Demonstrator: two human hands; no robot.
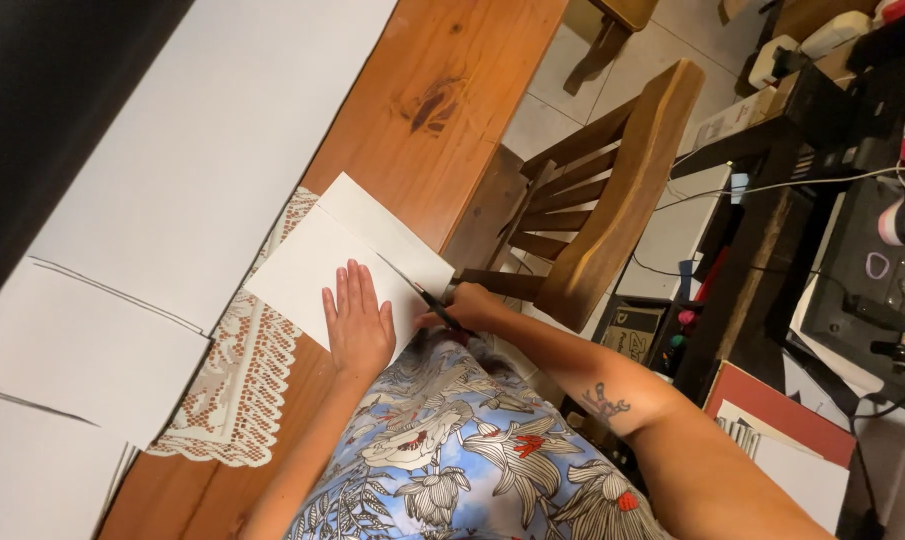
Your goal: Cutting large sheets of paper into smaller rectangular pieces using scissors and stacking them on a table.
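Right hand (469,303) grips scissors (427,293), blades partway into white paper (342,255). Left hand (356,322) flat, fingers spread, pinning the sheet at the bench (442,90) edge. Cut looks barely begun; most of the sheet uncut. Lace runner (242,385) underneath.

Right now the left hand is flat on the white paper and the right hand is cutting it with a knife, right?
Not a knife. In the head view the right hand cuts with scissors. The left hand does lie flat on the white paper.
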